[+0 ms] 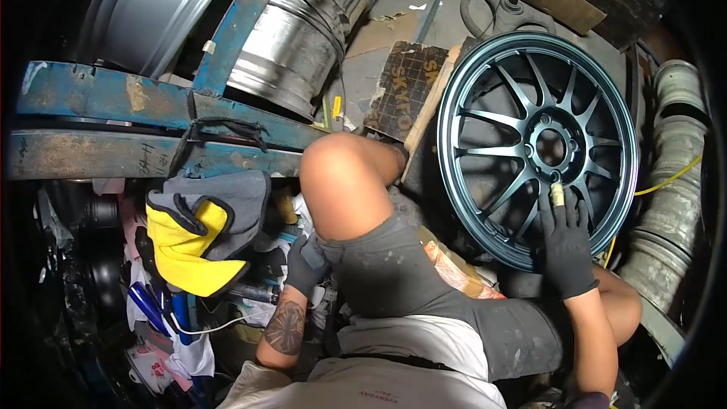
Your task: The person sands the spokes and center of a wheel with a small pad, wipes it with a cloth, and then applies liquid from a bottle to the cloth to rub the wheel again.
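Dark teal alloy wheel (538, 148) leaning upright at right, gloved right hand (565, 246) flat on its lower spokes, fingers pinching a small pale piece (558, 195), gloved left hand (305, 263) down by the knee, curled around a small grey object (313, 252), yellow-and-grey gloves (198, 231) lying at left.

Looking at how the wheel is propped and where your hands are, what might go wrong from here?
1. The dark teal multi-spoke alloy wheel stands tilted on its edge against clutter; pressure from the right hand might make it roll or tip.
2. The small pale piece at the right fingertips sits close to the spokes, so it may slip off and mark the finish.
3. The left hand reaches into crowded tools beside the yellow-and-grey glove, where it may snag.
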A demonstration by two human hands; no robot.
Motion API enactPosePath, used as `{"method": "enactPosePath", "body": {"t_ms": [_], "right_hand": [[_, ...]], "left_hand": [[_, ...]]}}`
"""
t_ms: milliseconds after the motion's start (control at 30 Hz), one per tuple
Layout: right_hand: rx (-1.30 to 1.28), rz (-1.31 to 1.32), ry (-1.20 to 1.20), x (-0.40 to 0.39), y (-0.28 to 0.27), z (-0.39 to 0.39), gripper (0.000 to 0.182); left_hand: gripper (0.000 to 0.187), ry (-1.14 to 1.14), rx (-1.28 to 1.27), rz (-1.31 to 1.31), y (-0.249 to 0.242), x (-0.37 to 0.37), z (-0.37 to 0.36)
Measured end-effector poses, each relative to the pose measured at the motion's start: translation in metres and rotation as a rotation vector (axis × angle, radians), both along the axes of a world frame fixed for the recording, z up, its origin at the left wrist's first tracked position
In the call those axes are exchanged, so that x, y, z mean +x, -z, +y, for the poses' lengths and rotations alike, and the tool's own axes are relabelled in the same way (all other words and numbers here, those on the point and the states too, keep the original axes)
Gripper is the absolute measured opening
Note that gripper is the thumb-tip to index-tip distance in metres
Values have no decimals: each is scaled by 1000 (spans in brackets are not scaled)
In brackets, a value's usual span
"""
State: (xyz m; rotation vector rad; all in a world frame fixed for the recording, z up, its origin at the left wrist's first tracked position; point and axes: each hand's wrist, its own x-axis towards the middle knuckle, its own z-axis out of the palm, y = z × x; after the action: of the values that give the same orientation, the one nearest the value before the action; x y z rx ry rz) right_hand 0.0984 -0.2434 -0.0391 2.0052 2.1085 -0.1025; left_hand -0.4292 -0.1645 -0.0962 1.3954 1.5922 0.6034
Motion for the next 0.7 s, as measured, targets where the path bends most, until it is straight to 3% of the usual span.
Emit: {"method": "enactPosePath", "body": {"t_ms": [33,67,200,267,333,367,500,533,567,700], "right_hand": [[19,-15,-41,0,3,-5,72],[36,-31,-82,-2,0,-7,68],[-5,-117,-229,-13,-1,-23,57],[-21,-29,-226,-18,-3,-27,54],[1,102,-234,-14,0,-25,54],[53,133,-230,-11,-4,-19,52],[87,209,51,1,-25,2,59],[79,265,109,2,-33,6,62],[57,262,150,10,-32,5,69],[250,532,166,24,-58,12,63]], "left_hand": [[31,170,122,276,5,3,-7],[31,169,15,224,36,-29,-15],[25,324,-2,342,108,-109,-13],[27,345,67,445,124,-124,2],[30,426,293,676,100,-114,19],[31,205,179,443,99,-106,23],[33,-177,29,147,123,-122,28],[32,-381,-218,-37,122,-117,26],[27,-288,-145,53,119,-112,20],[23,-55,-2,239,134,-113,6]]}}
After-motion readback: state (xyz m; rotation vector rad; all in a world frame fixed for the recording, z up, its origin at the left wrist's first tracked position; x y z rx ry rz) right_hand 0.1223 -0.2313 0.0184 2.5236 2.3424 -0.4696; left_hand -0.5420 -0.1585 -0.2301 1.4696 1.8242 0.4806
